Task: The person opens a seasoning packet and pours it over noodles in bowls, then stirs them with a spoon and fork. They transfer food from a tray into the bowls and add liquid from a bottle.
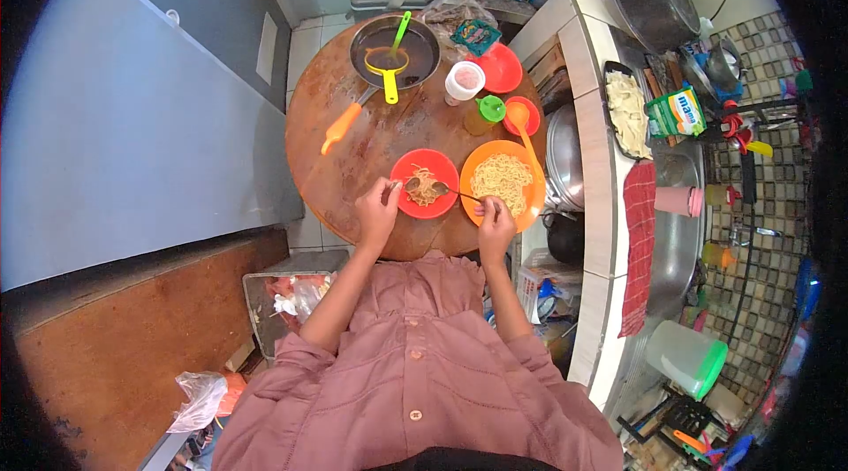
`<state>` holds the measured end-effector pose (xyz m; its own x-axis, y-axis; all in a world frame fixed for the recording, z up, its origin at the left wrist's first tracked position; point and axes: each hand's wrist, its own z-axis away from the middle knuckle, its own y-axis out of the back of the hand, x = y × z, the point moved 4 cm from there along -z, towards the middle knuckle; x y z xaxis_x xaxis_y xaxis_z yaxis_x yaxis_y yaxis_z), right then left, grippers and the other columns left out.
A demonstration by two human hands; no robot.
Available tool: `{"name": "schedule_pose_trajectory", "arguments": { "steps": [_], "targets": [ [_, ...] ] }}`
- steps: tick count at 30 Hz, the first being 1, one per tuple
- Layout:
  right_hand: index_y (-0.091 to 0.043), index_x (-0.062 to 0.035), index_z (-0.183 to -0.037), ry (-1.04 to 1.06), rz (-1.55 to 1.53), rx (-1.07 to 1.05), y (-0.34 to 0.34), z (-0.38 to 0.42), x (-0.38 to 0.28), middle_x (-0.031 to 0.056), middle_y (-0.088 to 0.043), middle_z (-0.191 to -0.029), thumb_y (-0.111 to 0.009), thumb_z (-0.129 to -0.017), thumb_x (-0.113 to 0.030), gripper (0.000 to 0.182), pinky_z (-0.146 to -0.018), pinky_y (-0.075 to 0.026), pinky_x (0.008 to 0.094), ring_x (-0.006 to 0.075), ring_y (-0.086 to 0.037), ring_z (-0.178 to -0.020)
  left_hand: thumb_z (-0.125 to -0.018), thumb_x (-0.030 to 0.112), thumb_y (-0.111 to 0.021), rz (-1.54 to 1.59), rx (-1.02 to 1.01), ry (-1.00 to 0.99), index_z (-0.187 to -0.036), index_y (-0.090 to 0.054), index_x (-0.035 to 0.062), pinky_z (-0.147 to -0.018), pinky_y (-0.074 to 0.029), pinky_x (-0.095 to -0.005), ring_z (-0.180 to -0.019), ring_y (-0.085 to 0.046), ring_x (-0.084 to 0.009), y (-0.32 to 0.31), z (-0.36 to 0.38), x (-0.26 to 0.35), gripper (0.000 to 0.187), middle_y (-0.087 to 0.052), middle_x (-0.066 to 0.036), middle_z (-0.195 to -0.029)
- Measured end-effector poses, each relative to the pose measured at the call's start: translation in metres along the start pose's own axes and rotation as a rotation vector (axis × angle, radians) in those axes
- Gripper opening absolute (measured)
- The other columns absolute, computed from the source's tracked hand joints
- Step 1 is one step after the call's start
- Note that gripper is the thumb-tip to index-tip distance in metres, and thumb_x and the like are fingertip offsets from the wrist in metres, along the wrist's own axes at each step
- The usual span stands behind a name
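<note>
On the round wooden table, a red bowl (pixel 402 166) holds a small portion of brownish noodles (pixel 425 187). My left hand (pixel 380 203) is closed at the bowl's left rim, gripping a dark spoon (pixel 412 184) whose head touches the noodles. From the right, my right hand (pixel 495 213) pinches the thin handle of a second spoon (pixel 441 189), its head also at the noodles. Beneath and beside my right hand lies an orange plate (pixel 484 155) with a larger heap of pale noodles (pixel 502 178).
A pan (pixel 364 60) of dark liquid with a yellow strainer (pixel 387 69) stands at the back of the table (pixel 353 179). Nearby are a white cup (pixel 465 80), a green-lidded jar (pixel 484 116), red bowls (pixel 500 69) and an orange ladle (pixel 519 122). A tiled counter (pixel 596 206) runs along the right.
</note>
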<state>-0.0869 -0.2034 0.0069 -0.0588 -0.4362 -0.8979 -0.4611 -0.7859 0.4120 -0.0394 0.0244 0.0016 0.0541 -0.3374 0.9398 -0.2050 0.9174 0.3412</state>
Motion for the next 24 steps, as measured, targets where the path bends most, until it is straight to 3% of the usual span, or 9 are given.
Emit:
{"name": "schedule_pose_trajectory", "arguments": {
  "steps": [2,4,8,9,10,11,14,19,24],
  "targets": [
    [-0.056,0.0061,-0.087,0.042,0.080,0.011,-0.001,0.003,0.001,0.0121,-0.061,-0.075,-0.048,-0.087,-0.006,0.015,-0.057,-0.048,0.0265,0.0161,-0.060,-0.059,-0.080,0.013,-0.062,-0.106,-0.003,-0.119,-0.077,-0.057,-0.0004,-0.057,-0.047,-0.0289,-0.065,-0.064,-0.0174,-0.001,0.002,-0.006,0.015,-0.064,-0.012,-0.072],
    [-0.056,0.0059,-0.086,0.087,0.161,0.028,-0.004,0.003,0.003,0.0128,-0.061,-0.075,-0.048,-0.087,-0.007,0.015,-0.057,-0.048,0.0268,0.0170,-0.060,-0.059,-0.080,0.013,-0.062,-0.121,0.008,-0.144,-0.077,-0.057,-0.0005,-0.057,-0.047,-0.0290,-0.065,-0.064,-0.0175,-0.005,0.001,-0.014,0.014,-0.064,-0.012,-0.073],
    [-0.056,0.0063,-0.088,-0.097,0.020,-0.002,-0.033,0.008,0.040,0.0119,-0.062,-0.072,-0.047,-0.088,-0.010,0.018,-0.058,-0.048,0.0267,0.0173,-0.061,-0.058,-0.079,0.011,-0.062,-0.170,-0.034,-0.156,-0.079,-0.057,-0.0006,-0.058,-0.047,-0.0287,-0.066,-0.063,-0.0178,-0.017,-0.002,-0.039,0.013,-0.064,-0.013,-0.075],
    [-0.056,0.0066,-0.088,-0.232,-0.130,0.050,-0.036,0.008,0.049,0.0113,-0.062,-0.072,-0.047,-0.089,-0.011,0.020,-0.058,-0.048,0.0261,0.0163,-0.061,-0.059,-0.079,0.011,-0.062,-0.169,-0.034,-0.160,-0.079,-0.057,-0.0006,-0.058,-0.047,-0.0287,-0.066,-0.063,-0.0178,-0.017,-0.002,-0.034,0.013,-0.064,-0.013,-0.075],
    [-0.056,0.0069,-0.088,-0.368,-0.282,0.101,-0.038,0.009,0.058,0.0106,-0.062,-0.072,-0.046,-0.089,-0.011,0.021,-0.057,-0.048,0.0256,0.0153,-0.061,-0.059,-0.079,0.011,-0.061,-0.116,-0.052,-0.111,-0.078,-0.056,-0.0006,-0.059,-0.047,-0.0322,-0.067,-0.062,-0.0236,-0.018,-0.002,-0.032,0.013,-0.063,-0.014,-0.074],
    [-0.056,0.0069,-0.088,-0.367,-0.284,0.102,-0.038,0.009,0.061,0.0106,-0.062,-0.072,-0.046,-0.089,-0.011,0.021,-0.057,-0.048,0.0256,0.0153,-0.061,-0.059,-0.079,0.011,-0.060,-0.064,-0.069,-0.061,-0.077,-0.055,-0.0006,-0.060,-0.046,-0.0357,-0.068,-0.061,-0.0295,-0.017,-0.003,-0.030,0.013,-0.061,-0.016,-0.073],
    [-0.056,0.0076,-0.088,-0.400,-0.315,0.096,-0.029,0.007,0.038,0.0106,-0.062,-0.073,-0.045,-0.090,-0.012,0.022,-0.057,-0.048,0.0244,0.0133,-0.061,-0.061,-0.078,0.011,-0.060,-0.084,-0.072,-0.061,-0.076,-0.055,-0.0009,-0.061,-0.047,-0.0349,-0.069,-0.062,-0.0284,-0.013,-0.002,-0.027,0.013,-0.062,-0.015,-0.074],
    [-0.057,0.0061,-0.085,-0.101,-0.190,0.116,-0.013,-0.005,-0.015,0.0105,-0.062,-0.075,-0.046,-0.090,-0.011,0.021,-0.058,-0.048,0.0249,0.0132,-0.060,-0.063,-0.078,0.010,-0.061,-0.051,-0.004,-0.065,-0.077,-0.056,-0.0015,-0.063,-0.047,-0.0341,-0.072,-0.062,-0.0277,-0.005,-0.001,-0.023,0.012,-0.063,-0.015,-0.077],
    [-0.058,0.0055,-0.084,-0.006,0.037,0.047,-0.024,-0.011,0.020,0.0101,-0.062,-0.075,-0.046,-0.089,-0.010,0.020,-0.057,-0.049,0.0260,0.0140,-0.061,-0.062,-0.077,0.009,-0.061,-0.059,0.032,-0.069,-0.078,-0.057,-0.0018,-0.065,-0.047,-0.0340,-0.075,-0.062,-0.0276,-0.003,0.000,-0.032,0.011,-0.063,-0.015,-0.079]
  ]
}}
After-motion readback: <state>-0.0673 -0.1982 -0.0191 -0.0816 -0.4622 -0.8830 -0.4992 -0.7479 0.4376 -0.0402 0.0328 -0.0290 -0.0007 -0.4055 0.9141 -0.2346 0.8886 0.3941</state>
